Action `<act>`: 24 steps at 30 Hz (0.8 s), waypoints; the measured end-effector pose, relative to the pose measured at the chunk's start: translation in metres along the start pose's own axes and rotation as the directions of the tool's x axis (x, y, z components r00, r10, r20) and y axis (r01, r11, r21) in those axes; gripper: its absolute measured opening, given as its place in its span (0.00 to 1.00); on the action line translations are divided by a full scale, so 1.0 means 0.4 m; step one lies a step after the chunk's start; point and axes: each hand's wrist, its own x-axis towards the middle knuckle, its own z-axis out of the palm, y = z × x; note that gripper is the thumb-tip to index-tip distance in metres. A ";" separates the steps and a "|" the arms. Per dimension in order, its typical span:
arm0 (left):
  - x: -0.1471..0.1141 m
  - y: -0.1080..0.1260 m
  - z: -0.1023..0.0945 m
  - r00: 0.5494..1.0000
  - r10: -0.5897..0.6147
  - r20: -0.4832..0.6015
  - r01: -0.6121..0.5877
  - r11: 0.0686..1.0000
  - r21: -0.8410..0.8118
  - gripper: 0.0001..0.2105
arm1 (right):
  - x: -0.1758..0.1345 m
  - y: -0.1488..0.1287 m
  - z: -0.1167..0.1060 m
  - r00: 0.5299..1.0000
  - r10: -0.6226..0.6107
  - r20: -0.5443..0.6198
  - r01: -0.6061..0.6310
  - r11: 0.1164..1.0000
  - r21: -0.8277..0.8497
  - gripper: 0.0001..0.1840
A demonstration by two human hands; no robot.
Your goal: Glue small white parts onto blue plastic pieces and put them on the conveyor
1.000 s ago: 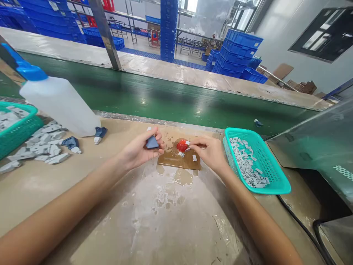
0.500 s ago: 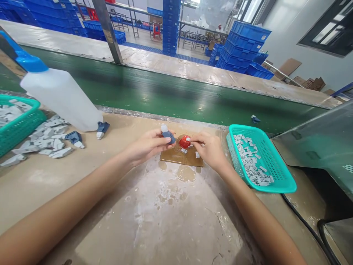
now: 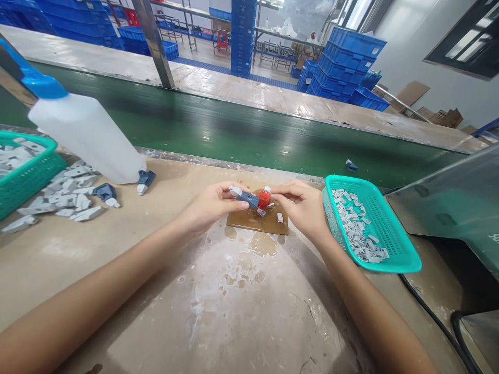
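In my left hand [image 3: 212, 206] is a dark blue plastic piece [image 3: 249, 199] with a pale grey tip, held between thumb and fingers and tilted toward the right. My right hand [image 3: 302, 205] pinches a small white plastic piece [image 3: 267, 190] just above a red dome-shaped object [image 3: 264, 199]. The blue piece's right end is beside the red dome; whether they touch I cannot tell. Under both hands lies a wet brown board [image 3: 255, 223], with a few small white pieces [image 3: 279, 217] on it.
On the right stands a turquoise basket [image 3: 405, 254] of small white pieces. At left are a white squeeze bottle [image 3: 86, 135], a pile of grey parts [image 3: 66, 200], another turquoise basket [image 3: 35, 182] and two blue-and-white pieces [image 3: 105, 194]. Beyond runs a green conveyor belt [image 3: 234, 132] carrying one part [image 3: 351, 165].
My left hand has turned the blue piece so its end points right, closer to the red dome. My right hand has shifted slightly right and up. The part on the belt has moved left.
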 end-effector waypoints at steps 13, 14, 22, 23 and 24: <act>-0.013 0.004 0.010 0.996 0.086 -0.020 -0.087 0.995 -0.038 0.09 | -0.011 -0.041 0.000 0.995 -0.062 0.073 0.052 0.990 0.133 0.09; -0.013 0.004 0.010 0.996 0.088 -0.015 -0.088 0.995 -0.044 0.09 | -0.012 -0.039 0.002 0.995 -0.070 0.071 0.061 0.990 0.126 0.09; -0.020 0.005 0.017 0.993 0.115 -0.002 -0.114 0.983 -0.141 0.08 | -0.020 -0.038 0.009 0.982 -0.175 0.064 0.165 0.977 0.136 0.08; -0.021 0.004 0.020 0.993 0.117 -0.005 -0.116 0.980 -0.164 0.08 | -0.021 -0.039 0.009 0.979 -0.195 0.063 0.185 0.973 0.134 0.08; -0.023 0.003 0.023 0.993 0.115 -0.013 -0.116 0.975 -0.190 0.08 | -0.022 -0.040 0.009 0.975 -0.213 0.064 0.203 0.970 0.130 0.08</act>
